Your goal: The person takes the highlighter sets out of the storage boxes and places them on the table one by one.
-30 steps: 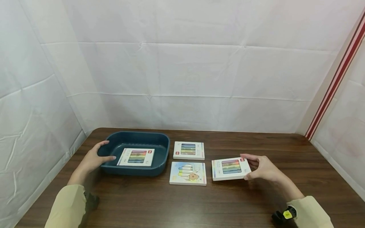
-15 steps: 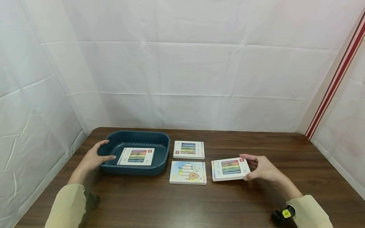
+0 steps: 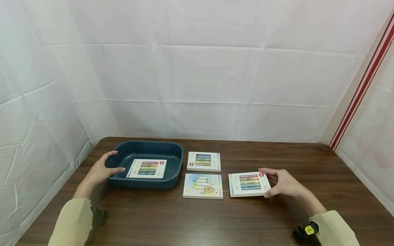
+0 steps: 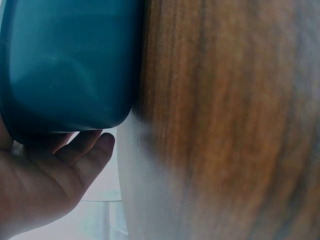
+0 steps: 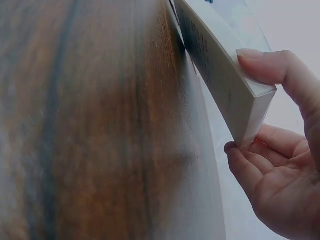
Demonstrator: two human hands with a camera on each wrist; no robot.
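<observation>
A dark teal tray [image 3: 172,152] stands at the table's left with one white crayon box [image 3: 147,168] lying flat inside. My left hand [image 3: 108,166] grips the tray's left rim, thumb inside and fingers round the outer wall; the left wrist view shows the tray [image 4: 70,60] against my left hand [image 4: 75,155]. My right hand [image 3: 266,182] holds another crayon box [image 3: 246,183] by its right edge. In the right wrist view this crayon box [image 5: 220,75] is tilted, its right side raised off the wood, thumb on top and fingers [image 5: 250,165] underneath.
Two more boxes lie flat between tray and right hand: a crayon box [image 3: 203,161] behind and a box with a cartoon cover [image 3: 202,186] in front. White sheeted walls enclose the brown wooden table [image 3: 215,218] on three sides.
The box in my right hand has sunk slightly toward the table and lies flatter. My left hand has stayed on the tray's rim.
</observation>
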